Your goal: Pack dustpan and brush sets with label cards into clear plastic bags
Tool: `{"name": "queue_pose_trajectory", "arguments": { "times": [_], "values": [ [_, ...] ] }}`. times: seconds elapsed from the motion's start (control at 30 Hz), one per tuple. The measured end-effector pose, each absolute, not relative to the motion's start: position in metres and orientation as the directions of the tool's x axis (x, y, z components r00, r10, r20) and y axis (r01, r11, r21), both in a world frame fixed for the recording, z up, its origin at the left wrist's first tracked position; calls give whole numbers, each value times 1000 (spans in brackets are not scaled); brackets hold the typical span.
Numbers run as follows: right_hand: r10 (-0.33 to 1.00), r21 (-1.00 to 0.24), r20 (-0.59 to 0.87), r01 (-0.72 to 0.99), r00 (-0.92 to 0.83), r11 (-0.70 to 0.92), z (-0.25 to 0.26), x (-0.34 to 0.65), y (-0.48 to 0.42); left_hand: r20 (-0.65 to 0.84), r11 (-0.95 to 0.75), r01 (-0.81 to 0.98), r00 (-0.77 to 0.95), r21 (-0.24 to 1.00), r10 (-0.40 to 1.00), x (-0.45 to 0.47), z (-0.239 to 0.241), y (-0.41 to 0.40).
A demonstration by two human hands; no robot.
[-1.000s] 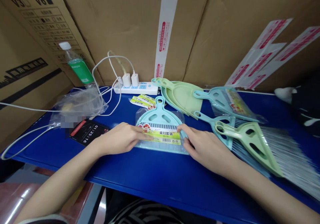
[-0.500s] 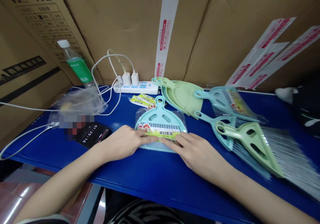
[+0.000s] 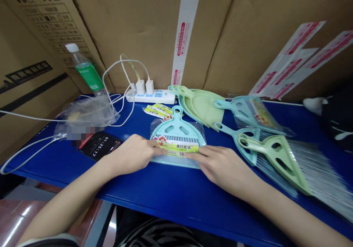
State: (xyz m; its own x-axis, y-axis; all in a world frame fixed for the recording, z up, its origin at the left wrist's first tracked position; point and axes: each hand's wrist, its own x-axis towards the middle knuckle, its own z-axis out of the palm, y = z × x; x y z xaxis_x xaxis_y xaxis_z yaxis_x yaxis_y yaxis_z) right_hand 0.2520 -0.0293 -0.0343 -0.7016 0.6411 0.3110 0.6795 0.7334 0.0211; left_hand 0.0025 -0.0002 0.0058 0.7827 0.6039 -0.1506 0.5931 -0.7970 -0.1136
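A light-blue dustpan-and-brush set (image 3: 178,127) lies flat in a clear plastic bag on the blue table. Its grey bristles show above a yellow-green label (image 3: 184,147) with red mushrooms. At the set's left lower edge is my left hand (image 3: 135,154), fingers curled, its index finger pressed on the label. My right hand (image 3: 220,162) is at the right lower edge, curled likewise, with the index finger lying along the label's lower part. A gap separates the two fingertips. What the fingers do under the edges is hidden.
Green and blue dustpans (image 3: 208,105), another bagged set (image 3: 252,111) and loose brushes (image 3: 278,160) lie to the right. Spare labels (image 3: 158,111) sit behind. At left are a phone (image 3: 100,147), plastic bags (image 3: 88,111), a bottle (image 3: 89,77) and a cabled power strip (image 3: 162,97).
My index fingertips have moved apart along the label, the left one leftward and the right one slightly rightward. More of the label's middle shows. The bagged set stays in place.
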Motion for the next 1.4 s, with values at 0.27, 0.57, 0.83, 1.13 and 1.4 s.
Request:
{"name": "queue_pose_trajectory", "arguments": {
  "times": [0.27,0.57,0.83,1.13,1.4],
  "values": [
    [672,-15,307,703,-674,711,-27,261,-24,-134,-759,649,748,-51,649,-8,11,6],
    [631,99,360,701,-687,706,-28,264,-19,-18,-782,612,786,-114,618,-10,6,8],
    [585,122,427,685,-690,718,-28,262,-20,65,-810,557,829,-184,555,-6,-1,6],
    [511,88,385,582,-768,808,-33,257,-23,10,-853,468,878,-231,479,-1,-5,5],
    [531,133,349,602,-772,787,-40,251,-27,33,-880,416,907,-229,420,5,-13,1]
  ]
}}
